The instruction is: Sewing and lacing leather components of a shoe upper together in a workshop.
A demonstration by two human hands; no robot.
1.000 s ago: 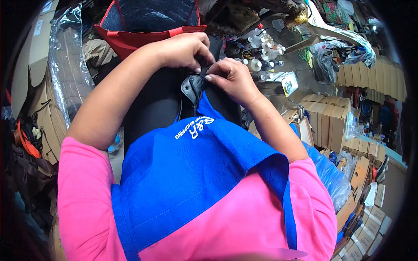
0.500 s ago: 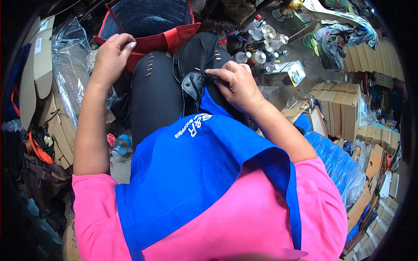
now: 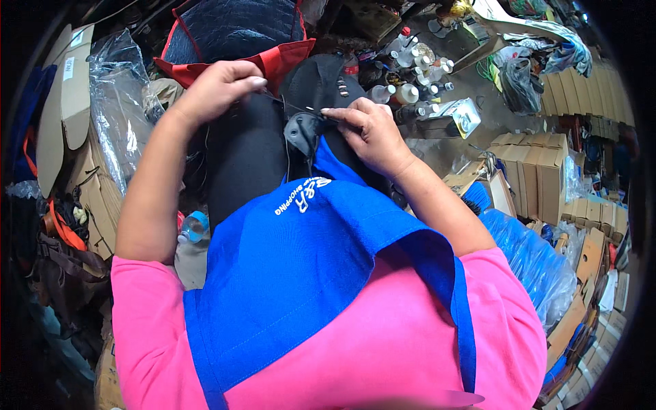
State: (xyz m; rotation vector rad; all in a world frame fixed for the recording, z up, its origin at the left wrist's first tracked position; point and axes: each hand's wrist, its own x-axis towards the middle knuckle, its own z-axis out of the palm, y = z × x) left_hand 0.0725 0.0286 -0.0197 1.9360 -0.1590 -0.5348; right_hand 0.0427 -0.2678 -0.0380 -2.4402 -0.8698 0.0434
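Observation:
Across my lap lies a black piece of soft material with a grey-black eyelet tab [image 3: 301, 132] and dark cord. It looks like part of a shoe, but I cannot be sure. My right hand [image 3: 374, 137] bends over its right side, thumb and forefinger pinched at the tab's top edge. A short, thin pale tip [image 3: 309, 108] shows just left of that forefinger; its kind is unclear. My left hand [image 3: 222, 90] hovers over my left thigh with its fingers pinched together. Anything between them is too small to make out. A blue apron [image 3: 287, 273] covers my front.
A red bag with silver lining [image 3: 236, 34] gapes beyond my knees. Several bottles [image 3: 406, 93] and a rectangular metal can [image 3: 456, 116] stand at far right. Folded cardboard [image 3: 526, 171] and blue plastic wrap [image 3: 529, 256] lie right; clear plastic [image 3: 116, 102] hangs left.
My left hand has moved right and slightly down, from the red bag's near left edge to above my left thigh. The right hand has stayed at the eyelet tab.

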